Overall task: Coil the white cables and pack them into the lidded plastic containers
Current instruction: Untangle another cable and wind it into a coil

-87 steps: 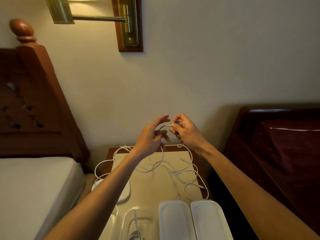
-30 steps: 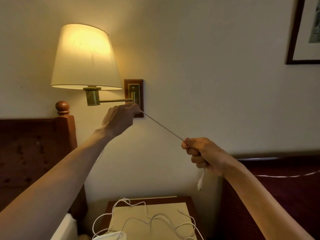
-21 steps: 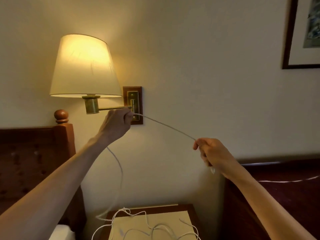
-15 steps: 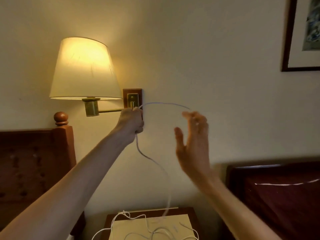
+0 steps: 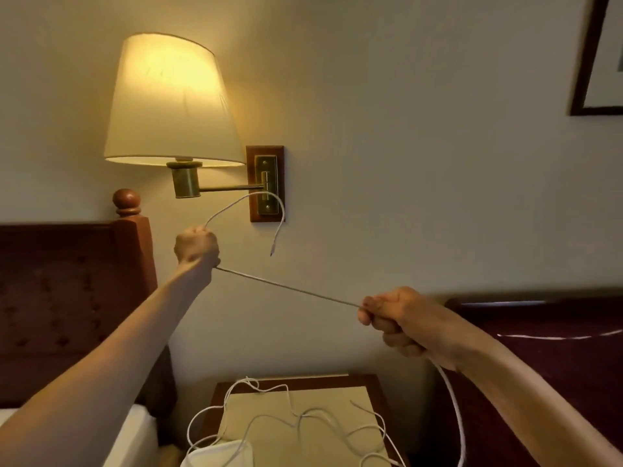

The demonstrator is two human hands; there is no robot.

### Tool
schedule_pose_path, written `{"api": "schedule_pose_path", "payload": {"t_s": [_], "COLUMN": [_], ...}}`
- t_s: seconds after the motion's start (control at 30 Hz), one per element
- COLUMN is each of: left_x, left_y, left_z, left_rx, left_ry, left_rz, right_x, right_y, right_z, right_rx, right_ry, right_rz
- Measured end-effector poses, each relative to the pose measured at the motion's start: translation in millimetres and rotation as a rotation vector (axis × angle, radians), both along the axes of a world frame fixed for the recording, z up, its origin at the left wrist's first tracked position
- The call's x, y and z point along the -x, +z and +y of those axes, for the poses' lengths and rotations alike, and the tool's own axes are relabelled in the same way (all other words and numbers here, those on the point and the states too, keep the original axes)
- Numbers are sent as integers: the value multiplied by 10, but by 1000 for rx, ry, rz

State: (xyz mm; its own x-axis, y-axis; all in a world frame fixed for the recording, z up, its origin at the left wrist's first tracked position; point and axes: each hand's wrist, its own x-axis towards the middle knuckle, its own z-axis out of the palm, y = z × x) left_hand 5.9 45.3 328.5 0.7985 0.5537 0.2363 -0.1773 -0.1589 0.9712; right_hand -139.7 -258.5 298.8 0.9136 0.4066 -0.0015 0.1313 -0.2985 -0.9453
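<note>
left hand (image 5: 196,246): fist closing round the white cable (image 5: 286,288), knuckles facing away, raised in front of the wall just below the lamp arm; fingers curled tight, gripping.
right hand (image 5: 396,320): lower and to the right, fingers and thumb curling round the same cable, pinching it where the taut run is ending.
cable between hands: running straight and taut, long axis slanting down from the left fist to the right fist, upper-left to lower-right.
free end: arcing up out of the top of the left fist, looping over in front of the wall plate (image 5: 266,183) and hanging down with the plug tip (image 5: 272,252) dangling, touching nothing.
slack side: dropping from under the right wrist toward the bottom edge of frame; where it is ending I cannot tell.
other cables: loose white tangle (image 5: 296,419) lying on the nightstand (image 5: 371,380) below, well apart from both hands.
containers: only a white corner (image 5: 219,455) showing at the bottom edge, likely a lid; cannot tell for sure.
key relation: short tail is on the left hand's side, long supply on the right's; judging the next wrap is wanting the right hand bringing cable toward the left fist.
risk: tail swinging near the lamp arm (image 5: 229,188), possibly snagging.
</note>
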Motion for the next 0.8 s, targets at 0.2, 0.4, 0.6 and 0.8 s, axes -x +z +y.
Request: {"api": "schedule_pose_path", "payload": {"t_s": [0.2,0.4,0.6,0.8], "left_x": [-160,197,351,100], "left_y": [-432,-413,-544,-511], "left_z": [-10,-676,-866,-668], "left_rx": [-505,-863,-899,-1072], "left_ry": [-145,-464,-770,-415], "left_rz": [254,-196,-375,-621], "right_x": [-112,-646,-817,-821], "right_y": [1,43,99,-29], "right_z": [-177,305,368,57], "right_rx": [96,364,391,-100], "right_ry": [-56,-257,-165,-63], "right_rz": [-17,-409,-419,-32]}}
